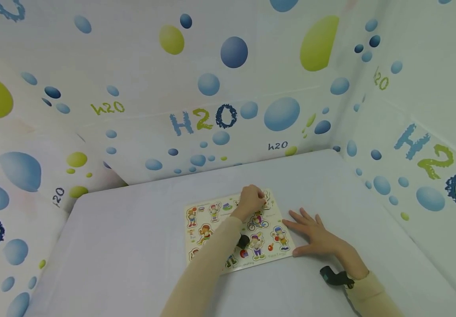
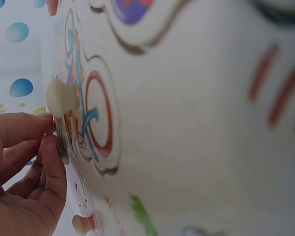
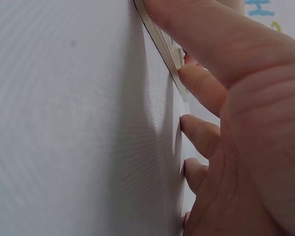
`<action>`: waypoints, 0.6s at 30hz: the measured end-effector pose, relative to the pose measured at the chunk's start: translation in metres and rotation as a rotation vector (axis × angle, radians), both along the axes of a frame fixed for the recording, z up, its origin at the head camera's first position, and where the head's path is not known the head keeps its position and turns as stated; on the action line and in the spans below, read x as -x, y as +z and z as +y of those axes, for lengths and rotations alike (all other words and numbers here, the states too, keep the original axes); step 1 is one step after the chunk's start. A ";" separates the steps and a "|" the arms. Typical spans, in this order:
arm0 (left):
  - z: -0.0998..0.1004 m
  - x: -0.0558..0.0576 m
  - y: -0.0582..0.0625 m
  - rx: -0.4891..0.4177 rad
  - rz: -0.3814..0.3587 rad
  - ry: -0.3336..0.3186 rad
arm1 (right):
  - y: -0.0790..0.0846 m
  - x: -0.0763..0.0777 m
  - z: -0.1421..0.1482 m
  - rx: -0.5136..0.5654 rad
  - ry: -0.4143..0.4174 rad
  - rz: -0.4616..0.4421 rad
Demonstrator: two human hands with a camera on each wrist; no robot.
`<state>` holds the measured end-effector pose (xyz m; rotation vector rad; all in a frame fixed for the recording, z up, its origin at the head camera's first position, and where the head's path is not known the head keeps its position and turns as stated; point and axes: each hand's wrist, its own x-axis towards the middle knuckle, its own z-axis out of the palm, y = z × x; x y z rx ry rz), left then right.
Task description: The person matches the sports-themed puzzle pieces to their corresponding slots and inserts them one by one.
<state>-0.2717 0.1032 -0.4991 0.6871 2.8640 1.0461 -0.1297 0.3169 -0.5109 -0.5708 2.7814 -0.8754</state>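
Note:
A wooden knob puzzle board (image 1: 194, 241) with cut-out sports figures lies flat on the white table. Over its far right corner, my left hand (image 1: 250, 201) pinches a thin puzzle piece (image 2: 63, 141) between thumb and fingertips. The piece appears nearly edge-on in the left wrist view, close to the board's face, its picture hidden. Just nearer stands the cyclist piece (image 1: 257, 222) in its slot, with a pale round knob (image 2: 62, 96). My right hand (image 1: 316, 235) spreads its fingers on the table, the thumb and index fingertip against the board's right edge (image 3: 162, 43).
Several other figure pieces, such as the table tennis player (image 1: 280, 238) and the baseball batter (image 1: 257, 245), sit in the board. The white tabletop (image 1: 132, 246) extends around it. Behind rise white sheets (image 1: 140, 79) printed with blue and green drops.

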 end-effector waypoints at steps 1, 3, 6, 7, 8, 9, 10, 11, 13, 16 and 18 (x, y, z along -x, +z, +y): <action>0.000 0.000 0.000 0.002 0.002 -0.004 | 0.000 0.000 0.000 -0.001 0.001 0.001; 0.000 0.000 -0.001 0.002 -0.001 -0.007 | 0.000 0.000 0.000 0.000 0.002 0.003; 0.000 -0.001 -0.003 0.000 -0.004 -0.010 | 0.000 0.000 0.000 0.002 0.003 0.004; 0.000 -0.001 -0.003 -0.004 -0.006 -0.011 | 0.000 0.000 -0.001 0.005 0.004 0.003; 0.001 -0.001 -0.003 -0.005 -0.008 -0.009 | 0.000 0.000 -0.001 0.006 0.003 0.002; 0.001 -0.001 -0.003 -0.005 -0.008 -0.008 | 0.000 0.000 0.000 0.005 0.003 0.002; 0.001 -0.001 -0.002 -0.004 -0.010 -0.009 | 0.000 0.000 0.000 0.004 0.001 0.001; 0.001 -0.002 -0.002 -0.003 -0.013 -0.010 | 0.000 0.000 0.000 0.003 0.000 0.000; 0.001 -0.002 -0.001 -0.007 -0.027 -0.011 | 0.000 0.000 0.000 0.001 -0.004 -0.001; 0.002 -0.002 0.000 -0.021 -0.053 -0.018 | 0.000 0.000 0.000 -0.001 -0.009 -0.001; 0.002 -0.003 0.001 -0.025 -0.067 -0.026 | 0.000 -0.001 0.000 0.002 -0.009 -0.002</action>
